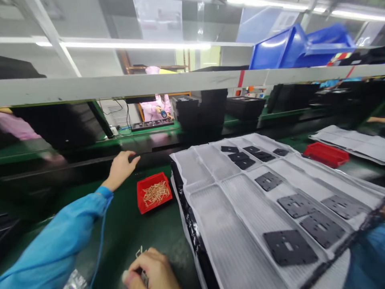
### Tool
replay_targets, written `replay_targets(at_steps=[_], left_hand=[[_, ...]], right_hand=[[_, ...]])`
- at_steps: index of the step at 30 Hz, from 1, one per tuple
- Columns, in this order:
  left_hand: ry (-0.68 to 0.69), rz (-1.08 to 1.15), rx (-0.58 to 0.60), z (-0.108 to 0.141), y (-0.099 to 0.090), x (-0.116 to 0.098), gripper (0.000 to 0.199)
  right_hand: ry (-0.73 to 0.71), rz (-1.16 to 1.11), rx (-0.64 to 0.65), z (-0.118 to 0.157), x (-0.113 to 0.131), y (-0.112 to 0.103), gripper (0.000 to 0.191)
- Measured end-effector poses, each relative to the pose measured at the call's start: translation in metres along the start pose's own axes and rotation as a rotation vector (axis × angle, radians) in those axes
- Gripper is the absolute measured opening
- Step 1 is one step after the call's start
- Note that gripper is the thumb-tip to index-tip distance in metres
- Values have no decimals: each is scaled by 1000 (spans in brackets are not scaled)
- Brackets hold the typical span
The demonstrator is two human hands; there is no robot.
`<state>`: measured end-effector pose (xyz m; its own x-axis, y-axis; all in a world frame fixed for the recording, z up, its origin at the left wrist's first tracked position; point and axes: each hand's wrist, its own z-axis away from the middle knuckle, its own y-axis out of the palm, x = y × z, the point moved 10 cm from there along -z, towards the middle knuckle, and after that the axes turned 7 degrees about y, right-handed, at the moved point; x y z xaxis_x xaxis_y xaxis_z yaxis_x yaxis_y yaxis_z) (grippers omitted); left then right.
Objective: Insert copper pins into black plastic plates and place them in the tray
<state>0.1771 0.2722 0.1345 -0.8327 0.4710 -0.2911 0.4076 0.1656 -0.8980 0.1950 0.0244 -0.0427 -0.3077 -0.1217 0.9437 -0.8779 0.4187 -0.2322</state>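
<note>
My left hand [122, 169], in a blue sleeve, hovers near the dark rail at the back of the green bench. Its thumb and fingers are apart, and nothing shows between them. To its right sits a red bin [140, 204] with many small beige pieces [156, 193] in it. My right hand [153, 269] is low at the front edge of view, fingers curled in a pinch on something small that I cannot make out. Just beyond its knuckles a few thin whitish pieces [140, 251] lie on the bench.
A large white divided tray [207, 208] holds several flat black plates [288, 247] on the right. Past it are another red bin [326, 154] and white sheets [355, 140]. Across the rail, a person in pink [156, 108] works beside stacked black trays [210, 112].
</note>
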Motion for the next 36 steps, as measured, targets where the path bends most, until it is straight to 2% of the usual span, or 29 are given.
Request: replay_targets(at_steps=[2, 4, 5, 7, 10, 13, 15, 18, 22, 25, 29, 33, 36], left_hand=[[149, -14, 39, 23, -22, -28, 22], [259, -31, 130, 67, -39, -48, 18], [306, -41, 195, 94, -43, -56, 14], [396, -42, 362, 150, -37, -63, 7], [370, 4, 553, 222, -10, -44, 11], [224, 34, 521, 261, 20, -4, 15], [150, 64, 437, 275, 39, 15, 15], [79, 103, 308, 287, 61, 30, 15], [37, 114, 191, 292, 72, 40, 9], [51, 145, 118, 291, 69, 44, 15], [108, 225, 0, 290, 53, 43, 12], [297, 295, -104, 293, 33, 26, 32], [456, 308, -192, 300, 21, 13, 34]], right_hand=[[-6, 56, 108, 1, 12, -4, 14], [7, 59, 137, 2, 16, -19, 17], [39, 46, 133, 1, 12, -28, 21], [100, 36, 107, -1, -1, -41, 28], [153, 35, 77, -4, -21, -50, 35], [155, 31, 76, -3, -26, -52, 40], [138, 27, 89, -2, -23, -51, 43], [121, 23, 116, -3, -21, -46, 47], [133, 14, 162, -4, -22, -40, 49], [158, -11, 204, -3, -23, -37, 51], [239, -80, 303, 1, -25, -29, 53], [353, -206, 433, 8, -25, -15, 58], [437, -330, 508, 11, -22, -5, 62]])
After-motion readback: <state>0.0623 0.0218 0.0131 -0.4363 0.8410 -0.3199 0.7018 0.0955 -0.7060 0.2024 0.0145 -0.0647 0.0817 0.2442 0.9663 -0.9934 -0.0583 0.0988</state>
